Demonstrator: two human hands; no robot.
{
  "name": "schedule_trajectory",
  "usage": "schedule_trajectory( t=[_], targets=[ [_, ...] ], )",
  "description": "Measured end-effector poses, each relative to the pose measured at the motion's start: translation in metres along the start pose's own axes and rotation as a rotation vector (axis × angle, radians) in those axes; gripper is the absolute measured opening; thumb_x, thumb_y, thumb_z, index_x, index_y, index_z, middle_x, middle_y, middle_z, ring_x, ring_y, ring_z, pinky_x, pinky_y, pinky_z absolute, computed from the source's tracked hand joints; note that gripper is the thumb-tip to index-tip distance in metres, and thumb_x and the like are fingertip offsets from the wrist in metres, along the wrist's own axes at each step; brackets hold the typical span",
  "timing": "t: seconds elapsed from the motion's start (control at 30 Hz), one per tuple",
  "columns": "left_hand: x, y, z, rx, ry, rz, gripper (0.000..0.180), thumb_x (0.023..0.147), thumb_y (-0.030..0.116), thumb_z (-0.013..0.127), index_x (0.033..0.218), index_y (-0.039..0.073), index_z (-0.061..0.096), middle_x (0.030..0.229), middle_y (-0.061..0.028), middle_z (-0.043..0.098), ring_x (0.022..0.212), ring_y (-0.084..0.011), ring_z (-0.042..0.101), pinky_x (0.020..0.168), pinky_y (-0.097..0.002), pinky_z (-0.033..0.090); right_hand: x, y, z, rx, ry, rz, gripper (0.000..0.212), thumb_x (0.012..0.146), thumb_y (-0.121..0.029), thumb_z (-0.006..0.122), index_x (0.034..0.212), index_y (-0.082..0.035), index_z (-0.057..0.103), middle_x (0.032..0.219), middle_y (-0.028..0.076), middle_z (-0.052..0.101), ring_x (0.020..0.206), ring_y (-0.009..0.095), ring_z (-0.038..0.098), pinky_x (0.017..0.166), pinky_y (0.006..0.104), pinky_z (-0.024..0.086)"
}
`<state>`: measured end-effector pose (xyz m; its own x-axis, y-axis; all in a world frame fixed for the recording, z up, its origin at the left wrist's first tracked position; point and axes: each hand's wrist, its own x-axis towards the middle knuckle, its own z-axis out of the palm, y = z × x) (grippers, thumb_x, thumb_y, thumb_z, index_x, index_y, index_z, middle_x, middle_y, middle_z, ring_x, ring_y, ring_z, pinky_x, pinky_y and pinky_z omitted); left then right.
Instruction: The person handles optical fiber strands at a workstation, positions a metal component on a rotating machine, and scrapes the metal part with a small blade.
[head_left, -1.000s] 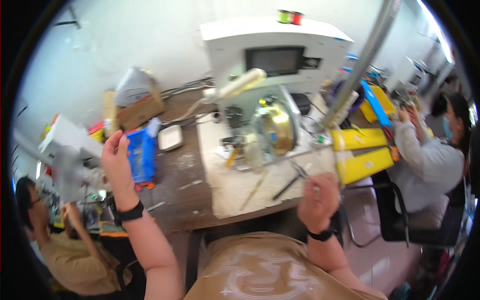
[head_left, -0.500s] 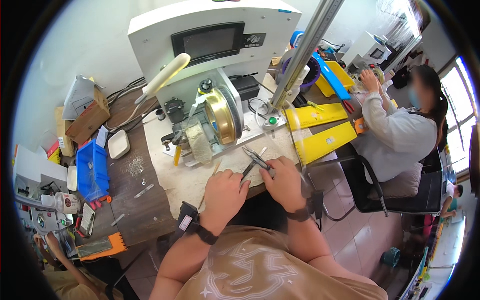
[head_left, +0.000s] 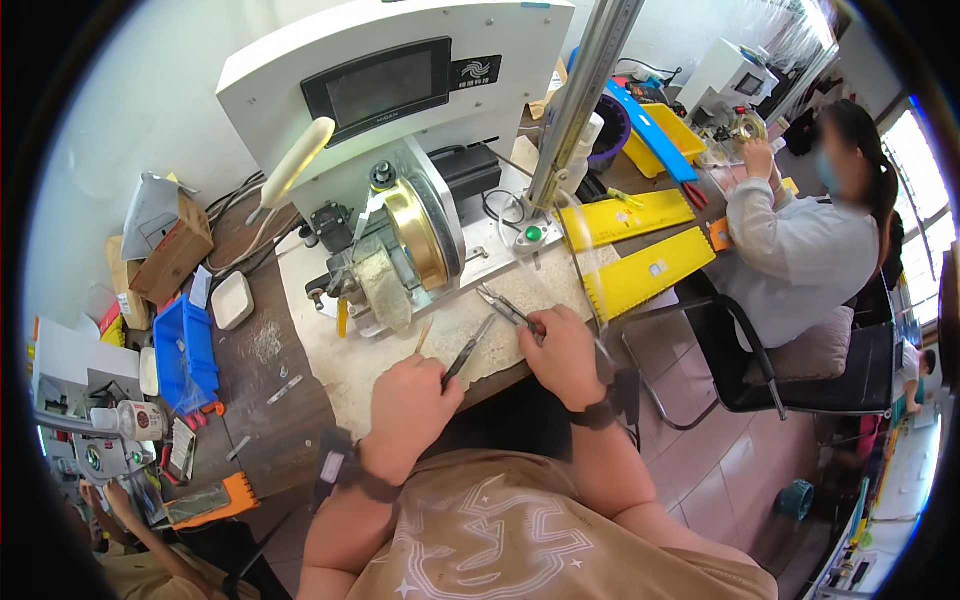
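In our left hand point(head_left: 410, 405) we now grip the slim dark-handled tool point(head_left: 467, 351), which no longer crosses the pliers point(head_left: 508, 308); our right hand point(head_left: 562, 358) grasps these. Over the cream mat point(head_left: 340, 370), each hand has its tool.

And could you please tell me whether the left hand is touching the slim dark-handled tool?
Touching: the head view shows the left hand gripping the slim dark-handled tool by its handle.
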<state>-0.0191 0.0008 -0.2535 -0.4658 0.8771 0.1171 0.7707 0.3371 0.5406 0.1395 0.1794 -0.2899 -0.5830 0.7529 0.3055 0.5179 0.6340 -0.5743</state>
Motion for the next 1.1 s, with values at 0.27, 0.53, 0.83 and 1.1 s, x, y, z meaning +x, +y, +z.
schedule_trajectory(
  t=[0.27,0.53,0.83,1.1],
  targets=[
    [-0.041,-0.016,-0.042,-0.029,0.174,0.054,0.014,0.073,0.009,0.082,0.079,0.002,0.071,0.074,-0.0098,0.066,0.065,-0.0251,0.066,0.060,-0.0358,0.053,-0.007,-0.026,-0.009,0.158,0.136,-0.036,0.012,0.087,-0.014,0.075,0.092,-0.003,0.073,0.080,0.012,0.063,0.075,0.029,0.063,0.068,0.0377,0.051],
    [-0.058,0.010,-0.071,-0.343,0.129,0.016,0.014,0.073,0.006,0.083,0.081,0.001,0.072,0.070,-0.0086,0.066,0.057,-0.0171,0.063,0.054,-0.0281,0.050,-0.062,-0.079,-0.018,1.020,-0.431,0.248,0.022,0.097,-0.017,0.074,0.107,0.003,0.071,0.086,0.000,0.068,0.074,0.003,0.055,0.064,0.0226,0.045],
    [-0.062,0.019,-0.067,-0.497,-0.031,0.000,0.014,0.076,0.009,0.083,0.085,0.002,0.073,0.071,-0.0069,0.066,0.058,-0.0148,0.064,0.055,-0.0280,0.050,-0.069,-0.094,-0.031,1.260,-0.571,0.288,0.023,0.101,-0.010,0.069,0.122,0.000,0.069,0.099,-0.003,0.067,0.085,0.002,0.058,0.075,0.0202,0.048],
    [-0.070,0.023,-0.045,-1.117,-0.314,-0.450,0.020,0.096,0.006,0.067,0.113,-0.003,0.070,0.086,-0.0055,0.072,0.076,-0.0084,0.066,0.072,-0.0254,0.053,-0.070,-0.088,-0.031,1.164,-0.549,0.228,0.015,0.097,-0.011,0.074,0.104,0.002,0.071,0.101,0.006,0.074,0.089,0.007,0.065,0.078,0.0243,0.054]
  ],
)
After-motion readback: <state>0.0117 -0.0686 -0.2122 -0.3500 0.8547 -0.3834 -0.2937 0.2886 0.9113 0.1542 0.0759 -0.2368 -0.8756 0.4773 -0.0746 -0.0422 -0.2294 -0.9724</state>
